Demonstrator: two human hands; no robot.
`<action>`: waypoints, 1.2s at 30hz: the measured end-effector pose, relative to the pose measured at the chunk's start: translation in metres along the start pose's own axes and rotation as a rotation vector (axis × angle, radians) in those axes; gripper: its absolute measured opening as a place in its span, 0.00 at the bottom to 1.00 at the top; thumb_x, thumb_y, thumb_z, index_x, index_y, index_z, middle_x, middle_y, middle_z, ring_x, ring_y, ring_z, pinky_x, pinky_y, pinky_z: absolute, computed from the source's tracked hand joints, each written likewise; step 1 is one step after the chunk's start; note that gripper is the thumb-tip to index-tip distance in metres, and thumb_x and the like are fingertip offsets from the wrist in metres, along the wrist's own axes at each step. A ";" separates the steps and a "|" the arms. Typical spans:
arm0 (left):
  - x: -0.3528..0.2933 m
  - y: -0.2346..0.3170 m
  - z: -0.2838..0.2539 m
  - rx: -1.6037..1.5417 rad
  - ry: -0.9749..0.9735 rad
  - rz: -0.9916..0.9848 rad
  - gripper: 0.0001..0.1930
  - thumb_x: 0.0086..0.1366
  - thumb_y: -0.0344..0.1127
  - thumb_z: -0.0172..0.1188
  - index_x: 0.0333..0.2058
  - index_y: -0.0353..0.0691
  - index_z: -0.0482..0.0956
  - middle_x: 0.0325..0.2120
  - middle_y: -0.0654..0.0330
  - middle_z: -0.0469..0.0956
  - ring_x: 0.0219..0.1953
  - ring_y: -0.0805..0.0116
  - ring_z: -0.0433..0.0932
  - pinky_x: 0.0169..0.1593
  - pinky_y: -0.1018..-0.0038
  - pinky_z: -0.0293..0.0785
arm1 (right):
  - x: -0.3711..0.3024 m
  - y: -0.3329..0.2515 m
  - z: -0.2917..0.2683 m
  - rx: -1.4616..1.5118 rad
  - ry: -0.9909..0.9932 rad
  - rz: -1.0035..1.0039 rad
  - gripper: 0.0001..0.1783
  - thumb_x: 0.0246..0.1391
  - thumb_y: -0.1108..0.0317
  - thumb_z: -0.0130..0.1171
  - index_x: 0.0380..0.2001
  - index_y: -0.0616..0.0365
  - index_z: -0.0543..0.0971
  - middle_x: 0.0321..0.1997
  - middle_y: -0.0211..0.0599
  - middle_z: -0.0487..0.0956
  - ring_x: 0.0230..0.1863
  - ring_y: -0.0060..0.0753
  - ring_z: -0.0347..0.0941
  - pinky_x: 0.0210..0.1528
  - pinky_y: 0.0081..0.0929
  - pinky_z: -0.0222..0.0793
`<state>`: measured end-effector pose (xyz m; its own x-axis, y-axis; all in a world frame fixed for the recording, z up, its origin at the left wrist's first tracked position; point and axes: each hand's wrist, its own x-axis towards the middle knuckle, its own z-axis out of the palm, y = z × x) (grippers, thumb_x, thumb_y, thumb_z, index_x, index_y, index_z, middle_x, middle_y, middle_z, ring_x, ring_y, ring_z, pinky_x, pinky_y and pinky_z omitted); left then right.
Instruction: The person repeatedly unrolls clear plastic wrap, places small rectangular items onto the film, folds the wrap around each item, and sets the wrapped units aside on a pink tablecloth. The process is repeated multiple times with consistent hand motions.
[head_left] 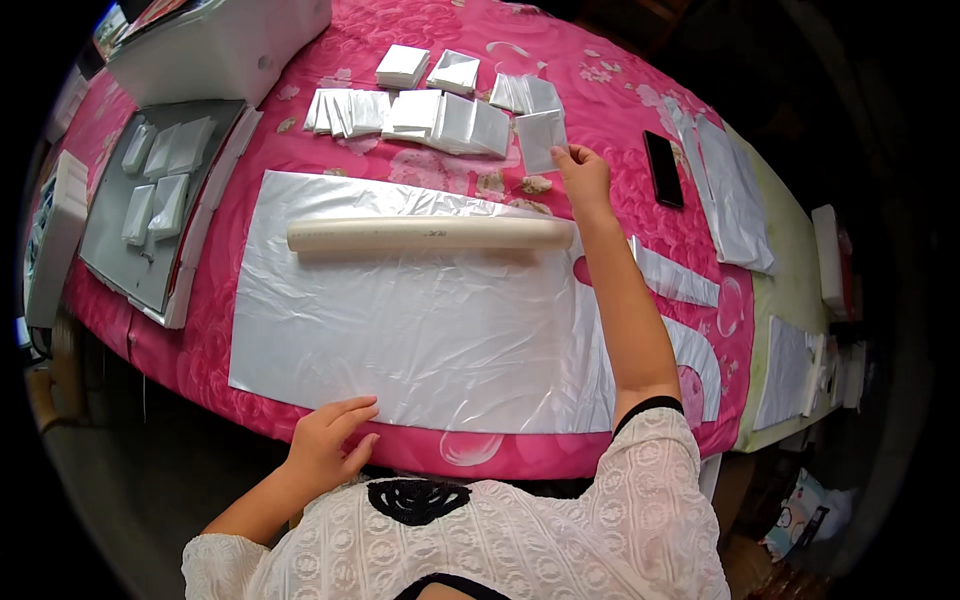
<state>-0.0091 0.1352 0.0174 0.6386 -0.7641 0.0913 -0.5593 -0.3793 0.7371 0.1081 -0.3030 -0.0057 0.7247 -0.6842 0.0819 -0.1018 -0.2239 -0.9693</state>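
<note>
My right hand (585, 176) reaches to the far side of the table and pinches the corner of a folded plastic bag (540, 142). That packet lies against a row of other folded bags (473, 123). A large translucent white plastic bag (400, 330) is spread flat in front of me, its handles (700, 365) pointing right, partly hidden under my right forearm. Across its far part rests a long cream-white tube (430, 235). My left hand (335, 440) is at the bag's near edge, fingers apart, with nothing in it.
A black phone (663, 168) and a pile of unfolded bags (730, 190) lie at the right. On the left, a grey board (110, 235) carries several folded packets (170, 207). A white foam box (220, 50) stands at the far left. Pink floral cloth (470, 455) covers the table.
</note>
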 end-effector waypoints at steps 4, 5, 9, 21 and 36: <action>0.006 0.001 0.004 -0.022 -0.037 0.006 0.17 0.49 0.29 0.63 0.40 0.38 0.76 0.43 0.56 0.77 0.39 0.59 0.78 0.40 0.70 0.76 | 0.044 0.042 -0.001 -0.572 0.078 0.168 0.20 0.43 0.56 0.63 0.36 0.59 0.79 0.33 0.43 0.80 0.35 0.36 0.77 0.37 0.32 0.70; 0.006 0.000 0.002 -0.007 -0.037 -0.002 0.17 0.48 0.29 0.63 0.40 0.38 0.76 0.43 0.56 0.77 0.39 0.59 0.78 0.40 0.70 0.76 | 0.043 0.039 0.005 -0.689 0.070 0.155 0.22 0.42 0.55 0.63 0.38 0.58 0.79 0.34 0.44 0.80 0.37 0.39 0.77 0.39 0.34 0.70; 0.006 -0.002 -0.001 0.016 -0.025 -0.006 0.17 0.48 0.28 0.63 0.40 0.38 0.76 0.43 0.55 0.76 0.39 0.58 0.78 0.40 0.69 0.76 | 0.012 0.001 0.012 -1.095 0.087 -0.033 0.28 0.41 0.51 0.63 0.44 0.57 0.77 0.41 0.42 0.79 0.41 0.45 0.76 0.43 0.38 0.70; 0.034 0.005 0.025 0.075 -0.104 0.153 0.26 0.51 0.32 0.62 0.50 0.35 0.69 0.54 0.46 0.65 0.53 0.49 0.69 0.52 0.62 0.68 | -0.233 -0.019 -0.056 -0.792 -0.586 -0.251 0.26 0.46 0.57 0.62 0.48 0.58 0.74 0.34 0.39 0.73 0.39 0.42 0.70 0.41 0.33 0.66; 0.101 0.055 0.121 0.243 -0.263 0.401 0.41 0.50 0.54 0.59 0.59 0.39 0.59 0.63 0.38 0.40 0.65 0.39 0.40 0.64 0.55 0.46 | -0.220 0.094 -0.261 -1.035 0.016 -0.254 0.26 0.56 0.65 0.45 0.57 0.65 0.64 0.63 0.49 0.61 0.65 0.49 0.54 0.65 0.37 0.49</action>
<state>-0.0399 -0.0258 -0.0140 0.2129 -0.9670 0.1402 -0.8583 -0.1164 0.4999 -0.2390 -0.3548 -0.0545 0.7978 -0.5421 0.2640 -0.4843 -0.8369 -0.2549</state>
